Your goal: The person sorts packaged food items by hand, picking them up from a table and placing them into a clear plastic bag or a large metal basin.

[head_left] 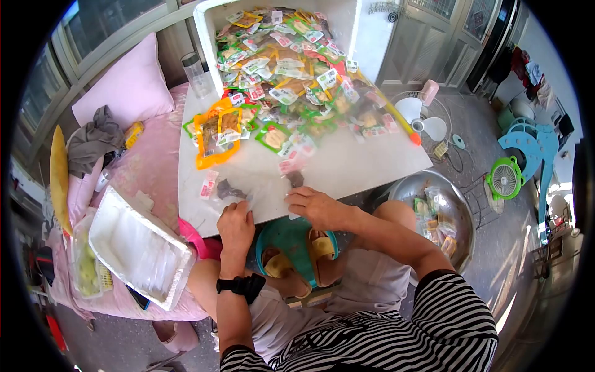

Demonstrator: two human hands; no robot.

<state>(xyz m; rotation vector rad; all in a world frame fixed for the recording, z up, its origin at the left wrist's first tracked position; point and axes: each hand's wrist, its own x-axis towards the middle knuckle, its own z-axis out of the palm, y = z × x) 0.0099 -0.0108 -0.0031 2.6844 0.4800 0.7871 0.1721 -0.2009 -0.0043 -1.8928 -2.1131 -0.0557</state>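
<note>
My left hand is closed in a pinch at the table's near edge, on the lower corner of a clear snack packet with a dark piece inside and a pink-and-white label. To its right, the fingers of my right hand are pinched on the lower end of a second clear packet, also with a dark piece. That packet's pink label is blurred. Both packets are over the white table. Beyond them lies a large heap of small snack packets, spilling from a white foam box.
An orange packet lies at the heap's left. On the right, a steel basin on the floor holds several packets. A white foam tray rests on the pink bed. A standing fan and a green fan are at right.
</note>
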